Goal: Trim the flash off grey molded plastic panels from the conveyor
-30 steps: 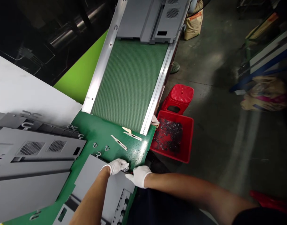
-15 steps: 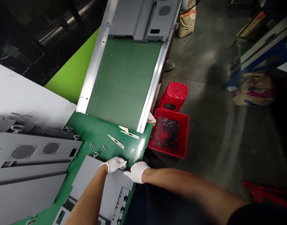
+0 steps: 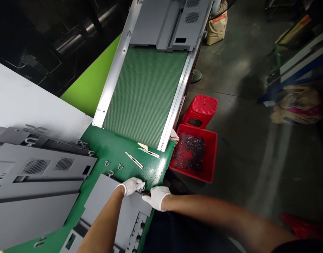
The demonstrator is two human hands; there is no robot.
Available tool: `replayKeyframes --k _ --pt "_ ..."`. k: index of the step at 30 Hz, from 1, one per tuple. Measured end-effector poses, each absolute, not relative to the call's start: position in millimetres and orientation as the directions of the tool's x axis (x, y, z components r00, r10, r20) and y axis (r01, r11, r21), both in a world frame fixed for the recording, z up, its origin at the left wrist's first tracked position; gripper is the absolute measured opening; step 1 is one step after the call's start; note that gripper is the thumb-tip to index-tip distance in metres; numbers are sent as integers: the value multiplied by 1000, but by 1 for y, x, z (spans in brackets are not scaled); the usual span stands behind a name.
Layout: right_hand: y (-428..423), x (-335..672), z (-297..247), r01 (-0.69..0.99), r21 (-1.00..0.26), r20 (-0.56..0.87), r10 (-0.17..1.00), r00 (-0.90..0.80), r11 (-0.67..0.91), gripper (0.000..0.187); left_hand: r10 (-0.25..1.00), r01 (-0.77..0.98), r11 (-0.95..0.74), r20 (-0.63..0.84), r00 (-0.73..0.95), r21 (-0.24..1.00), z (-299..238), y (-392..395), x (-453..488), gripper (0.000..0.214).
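Observation:
A grey plastic panel (image 3: 105,196) lies on the green tabletop close to my body, partly under my forearms. My left hand (image 3: 133,186), in a white glove, is closed at the panel's far right corner, its fingertips pinching a small hook-shaped piece (image 3: 142,188). Also gloved, my right hand (image 3: 158,198) is wrapped round a small red-handled hand tool (image 3: 148,194). The tool's tip points toward the left fingertips; its jaws are too small to make out. Two slim craft knives (image 3: 134,160) lie beyond my hands, with loose hook-shaped pieces (image 3: 120,166) to their left.
At left stand more grey panels (image 3: 45,172). A ribbed green conveyor belt (image 3: 148,95) between metal rails carries another grey panel (image 3: 150,28) at its far end. Right of the table are a red bin (image 3: 214,154) holding small dark pieces and a red stool (image 3: 204,104).
The whole view has shifted slightly, so the scene sits a little further right. Both hands stay at the panel corner, with the tool still in my right hand.

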State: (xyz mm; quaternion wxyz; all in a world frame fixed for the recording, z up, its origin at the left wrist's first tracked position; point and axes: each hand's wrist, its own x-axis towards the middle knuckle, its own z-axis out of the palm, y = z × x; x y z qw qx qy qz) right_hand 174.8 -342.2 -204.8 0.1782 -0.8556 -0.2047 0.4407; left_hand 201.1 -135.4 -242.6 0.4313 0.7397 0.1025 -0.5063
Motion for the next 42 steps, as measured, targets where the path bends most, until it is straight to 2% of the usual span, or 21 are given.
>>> replayKeyframes --k 12,18,26,34,36,39,40,42 --pt "-345 187 -217 422 -498 -598 653 465 -757 81 -237 609 -608 -849 473 509 -229 -142 205 57" --pt "-345 181 -212 311 -500 -648 587 485 -808 81 -231 634 -578 -848 477 514 -228 -141 204 61" --pt "-339 170 -214 283 -488 -627 557 545 -826 79 -214 629 -584 -845 491 513 -225 -139 204 60" --pt "-339 177 -217 403 -496 -593 639 491 -769 85 -195 657 -518 -824 533 548 -220 -139 204 58" --pt "-342 179 -217 364 -500 -612 618 494 -786 87 -183 663 -488 -810 558 567 -217 -143 206 60" --pt "-346 181 -217 201 -522 -664 543 514 -829 92 -145 647 -471 -776 614 599 -204 -164 218 61" --pt "-347 180 -217 133 -530 -686 515 514 -838 93 -162 627 -450 -748 643 636 -197 -176 225 59" --pt "-351 178 -218 11 -548 -719 477 505 -837 93 -278 548 -358 -647 710 756 -181 -198 240 54"
